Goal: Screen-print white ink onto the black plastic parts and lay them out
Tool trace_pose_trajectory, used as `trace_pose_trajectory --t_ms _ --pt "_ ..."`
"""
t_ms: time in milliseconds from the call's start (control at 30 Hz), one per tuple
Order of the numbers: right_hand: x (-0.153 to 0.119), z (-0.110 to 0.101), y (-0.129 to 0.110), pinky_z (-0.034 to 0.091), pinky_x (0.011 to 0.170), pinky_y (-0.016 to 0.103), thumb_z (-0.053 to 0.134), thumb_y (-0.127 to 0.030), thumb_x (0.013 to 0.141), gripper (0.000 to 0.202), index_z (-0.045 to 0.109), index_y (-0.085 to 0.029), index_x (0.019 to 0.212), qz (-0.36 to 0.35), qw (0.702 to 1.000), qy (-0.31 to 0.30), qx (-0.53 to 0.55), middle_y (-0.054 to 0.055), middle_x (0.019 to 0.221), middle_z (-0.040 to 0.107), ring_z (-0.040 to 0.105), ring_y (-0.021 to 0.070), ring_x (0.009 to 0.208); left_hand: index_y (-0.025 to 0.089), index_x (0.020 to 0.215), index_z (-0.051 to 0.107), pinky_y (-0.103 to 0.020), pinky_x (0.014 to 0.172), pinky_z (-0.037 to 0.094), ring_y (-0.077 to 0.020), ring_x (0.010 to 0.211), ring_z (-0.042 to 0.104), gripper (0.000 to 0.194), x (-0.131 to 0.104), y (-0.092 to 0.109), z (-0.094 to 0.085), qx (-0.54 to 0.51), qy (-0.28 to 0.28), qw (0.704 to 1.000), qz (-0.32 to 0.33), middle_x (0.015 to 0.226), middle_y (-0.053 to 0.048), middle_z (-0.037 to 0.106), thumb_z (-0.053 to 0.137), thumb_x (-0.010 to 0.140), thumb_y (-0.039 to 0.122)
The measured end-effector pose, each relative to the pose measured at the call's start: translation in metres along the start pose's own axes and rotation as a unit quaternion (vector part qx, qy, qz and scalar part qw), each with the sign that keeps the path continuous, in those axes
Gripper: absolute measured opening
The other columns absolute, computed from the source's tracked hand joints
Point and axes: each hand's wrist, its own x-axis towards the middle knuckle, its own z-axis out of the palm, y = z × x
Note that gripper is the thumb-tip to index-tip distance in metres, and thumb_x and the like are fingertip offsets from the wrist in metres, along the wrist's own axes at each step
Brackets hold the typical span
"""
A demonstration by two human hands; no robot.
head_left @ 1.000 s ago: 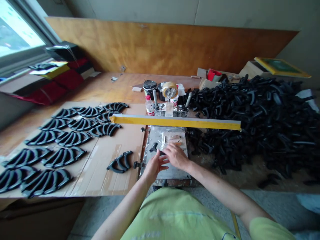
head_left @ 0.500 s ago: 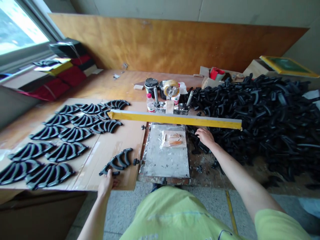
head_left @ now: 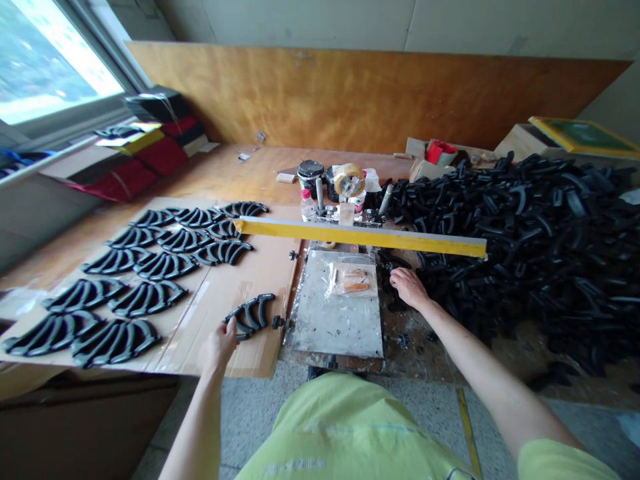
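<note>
At the left end of a short row of black curved pieces on the cardboard sheet, my left hand is closed on a black curved piece, its thumb and fingers partly covering it. My right hand reaches to the near left edge of a large heap of black curved pieces. Its fingers are bent together around a dark piece there, mostly hidden by the hand. Between the hands lies a flat grey plate of a bench fixture. A long yellow-edged squeegee bar crosses above the plate.
Fan-shaped sets of black pieces lie in rows on the cardboard's left. Behind the fixture stand a black tub, a red-capped bottle and a tape roll. Black knobs stick out beside the plate. Boxes stand far left.
My left hand has moved up to the row's left end, where a loose piece stood apart before. My right hand remains at the heap's edge. The whole view has shifted slightly.
</note>
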Motion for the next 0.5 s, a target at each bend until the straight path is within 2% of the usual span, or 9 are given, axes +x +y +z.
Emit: trace_pose_trajectory --t_ms 133,267,400,500 --pt "0.002 -0.001 -0.005 0.025 0.104 0.039 0.056 -0.012 0.077 0.024 0.061 -0.020 0.099 0.002 0.999 -0.031 -0.027 0.006 0.106 0.064 0.047 0.0215 0.113 0.023 0.073 0.063 -0.031 0.056 0.042 -0.0279 0.067 0.065 0.040 -0.004 0.038 0.006 0.015 0.009 0.999 0.039 0.057 -0.005 0.066 0.040 0.078 0.055" --pt "0.000 -0.007 -0.009 0.021 0.106 0.042 0.057 -0.011 0.072 0.023 0.062 -0.019 0.093 -0.002 0.997 -0.037 -0.064 0.007 0.102 0.064 0.048 0.0235 0.110 0.023 0.075 0.064 -0.028 0.056 0.040 -0.0246 0.066 0.064 0.046 -0.010 0.061 0.015 0.027 -0.004 0.996 0.079 0.063 -0.004 0.069 0.037 0.080 0.060" --pt "-0.005 -0.012 -0.015 0.030 0.099 0.040 0.055 -0.013 0.079 0.019 0.063 -0.019 0.095 0.048 0.997 0.047 -0.043 0.008 0.098 0.064 0.052 0.0239 0.102 0.022 0.073 0.062 -0.026 0.054 0.038 -0.0215 0.064 0.063 0.050 -0.016 0.067 0.017 -0.002 -0.021 0.994 0.105 0.064 -0.002 0.069 0.038 0.082 0.065" --pt "0.003 -0.013 -0.035 0.038 0.091 0.038 0.052 -0.018 0.086 0.023 0.063 -0.019 0.107 0.065 0.991 0.114 0.003 0.010 0.105 0.064 0.054 0.0247 0.101 0.020 0.075 0.062 -0.025 0.053 0.040 -0.0185 0.058 0.061 0.049 -0.020 0.082 0.013 -0.091 -0.021 0.987 0.128 0.059 -0.002 0.065 0.041 0.082 0.063"
